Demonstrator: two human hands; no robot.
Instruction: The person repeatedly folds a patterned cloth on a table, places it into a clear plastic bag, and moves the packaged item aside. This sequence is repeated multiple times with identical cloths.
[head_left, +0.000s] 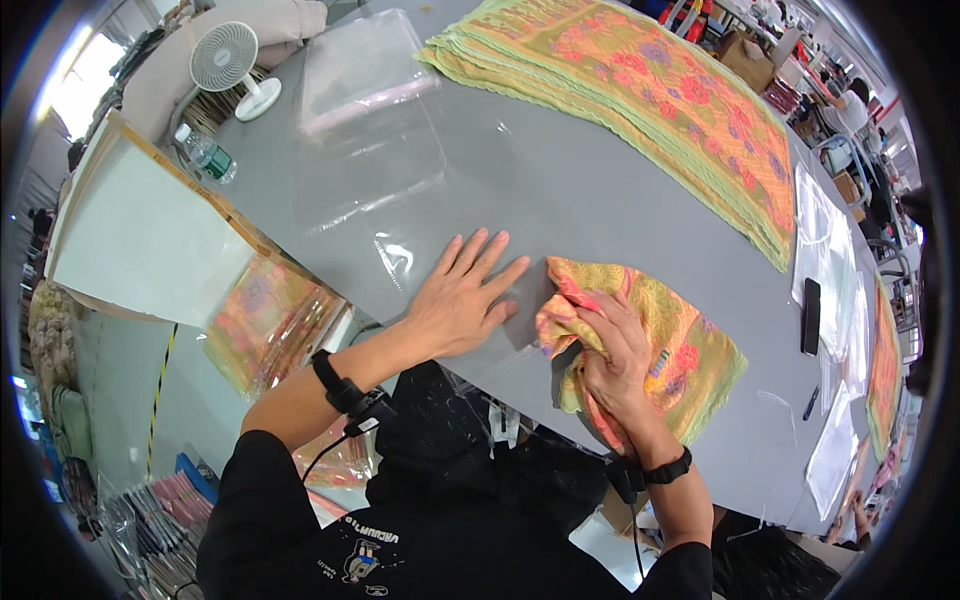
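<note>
My left hand (469, 300) lies palm down with its fingers apart on a clear plastic bag (375, 217) spread over the grey table (555, 172). To its right, my right hand (615, 349) grips a bunched part of a yellow, green and pink floral cloth (682, 330), whose right side lies flatter on the table. A small tag shows on this cloth beside my wrist. At the far side lies a stack of similar floral cloths (645, 82) with scalloped green edges. A pile of clear plastic bags (367, 67) rests at the far left of the table.
A white fan (225, 56) and a plastic bottle (208, 156) stand at the left. Bagged floral cloths (266, 322) lie below the table's left edge, by a white board (150, 225). A black phone (811, 316), a pen (811, 403) and more plastic bags are at the right.
</note>
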